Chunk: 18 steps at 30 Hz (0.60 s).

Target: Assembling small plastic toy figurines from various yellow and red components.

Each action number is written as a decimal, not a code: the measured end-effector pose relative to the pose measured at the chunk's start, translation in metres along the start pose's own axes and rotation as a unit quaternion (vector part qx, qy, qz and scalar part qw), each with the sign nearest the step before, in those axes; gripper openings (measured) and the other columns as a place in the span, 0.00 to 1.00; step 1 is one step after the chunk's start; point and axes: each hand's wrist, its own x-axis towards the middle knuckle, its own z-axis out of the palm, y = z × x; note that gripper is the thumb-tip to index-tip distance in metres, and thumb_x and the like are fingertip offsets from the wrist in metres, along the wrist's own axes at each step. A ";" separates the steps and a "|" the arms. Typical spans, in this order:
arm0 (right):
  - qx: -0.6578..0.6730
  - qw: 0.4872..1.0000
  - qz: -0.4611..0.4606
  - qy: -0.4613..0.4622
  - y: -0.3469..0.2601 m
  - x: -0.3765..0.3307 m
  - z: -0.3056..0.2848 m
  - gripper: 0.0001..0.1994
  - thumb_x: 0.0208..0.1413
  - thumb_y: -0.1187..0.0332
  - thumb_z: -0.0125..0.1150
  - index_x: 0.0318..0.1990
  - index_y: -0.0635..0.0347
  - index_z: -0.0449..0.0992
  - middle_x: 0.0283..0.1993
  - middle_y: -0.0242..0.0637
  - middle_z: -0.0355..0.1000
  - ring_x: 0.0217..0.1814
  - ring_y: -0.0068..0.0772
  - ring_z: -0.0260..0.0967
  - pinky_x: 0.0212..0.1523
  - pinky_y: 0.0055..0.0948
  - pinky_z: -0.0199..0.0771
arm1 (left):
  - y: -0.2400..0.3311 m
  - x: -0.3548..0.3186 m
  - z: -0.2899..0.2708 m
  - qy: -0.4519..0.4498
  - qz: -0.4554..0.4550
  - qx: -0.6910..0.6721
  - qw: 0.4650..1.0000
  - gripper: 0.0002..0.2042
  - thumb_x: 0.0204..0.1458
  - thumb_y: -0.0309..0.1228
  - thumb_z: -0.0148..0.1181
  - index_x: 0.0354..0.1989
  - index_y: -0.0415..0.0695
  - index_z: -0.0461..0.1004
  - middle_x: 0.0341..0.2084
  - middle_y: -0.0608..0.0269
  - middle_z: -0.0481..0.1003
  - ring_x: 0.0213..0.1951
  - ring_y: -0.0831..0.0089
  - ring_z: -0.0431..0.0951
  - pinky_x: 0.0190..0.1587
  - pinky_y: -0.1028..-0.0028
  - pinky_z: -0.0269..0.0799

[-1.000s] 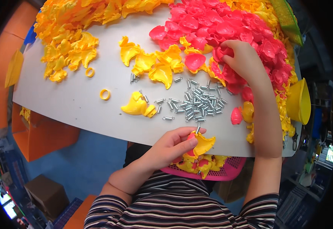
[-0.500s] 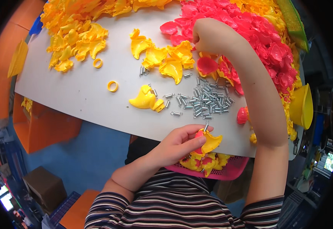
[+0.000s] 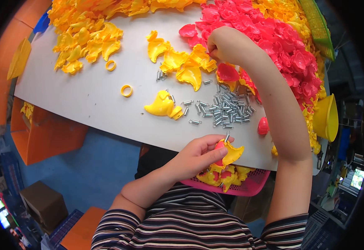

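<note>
My left hand [image 3: 198,152] pinches a yellow plastic shell piece [image 3: 233,155] with a pink part in it, near the table's front edge. A small metal coil spring [image 3: 227,136] sticks up from the top of this piece. Farther off, my right hand [image 3: 223,43] has its fingers curled beside yellow shell pieces [image 3: 189,76] and a pink cup-shaped piece [image 3: 227,72]. Its fingertips are mostly hidden, so I cannot see what they hold. A heap of coil springs [image 3: 231,108] lies between my hands. To its left rests a yellow curved shell [image 3: 160,105].
Pink pieces [image 3: 269,46] pile up at the far right, yellow ones [image 3: 86,35] at the far left. Two yellow rings [image 3: 126,91] lie on the white table [image 3: 94,91]. A pink basket [image 3: 255,185] of yellow-and-pink pieces sits below my left hand. A yellow bowl [image 3: 327,116] stands at right.
The whole view has shifted slightly. My right hand sits a little lower, closer to the yellow shell pieces. My left hand keeps the same hold on its piece.
</note>
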 end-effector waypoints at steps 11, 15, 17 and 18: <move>0.568 0.815 0.055 0.106 -0.001 -0.140 -0.011 0.03 0.54 0.77 0.61 0.35 0.67 0.77 0.35 0.34 0.72 0.37 0.21 0.73 0.37 0.23 0.74 | 0.005 -0.001 0.001 0.021 -0.037 -0.114 0.993 0.25 0.63 0.38 0.51 0.62 0.32 0.62 0.48 0.52 0.74 0.44 0.71 0.78 0.47 0.71 0.76; 0.636 0.755 0.046 0.156 -0.029 -0.199 0.018 0.05 0.53 0.82 0.59 0.37 0.68 0.78 0.38 0.36 0.75 0.38 0.23 0.75 0.39 0.20 0.75 | 0.011 -0.001 0.005 0.033 -0.018 -0.134 0.990 0.29 0.60 0.40 0.56 0.64 0.34 0.60 0.49 0.52 0.74 0.45 0.68 0.79 0.46 0.69 0.78; 0.563 0.804 0.061 0.181 -0.044 -0.219 0.029 0.07 0.52 0.83 0.61 0.38 0.68 0.79 0.37 0.36 0.77 0.39 0.25 0.76 0.40 0.22 0.76 | 0.013 0.003 0.012 0.085 -0.014 -0.058 0.995 0.25 0.59 0.32 0.59 0.63 0.36 0.61 0.43 0.56 0.75 0.43 0.73 0.78 0.46 0.73 0.76; 0.521 0.825 0.058 0.213 -0.050 -0.223 0.037 0.07 0.51 0.82 0.63 0.38 0.67 0.80 0.37 0.37 0.77 0.39 0.26 0.77 0.40 0.23 0.77 | 0.011 0.005 0.013 0.091 -0.014 -0.033 0.995 0.27 0.57 0.27 0.61 0.64 0.36 0.60 0.45 0.57 0.74 0.46 0.74 0.77 0.46 0.74 0.76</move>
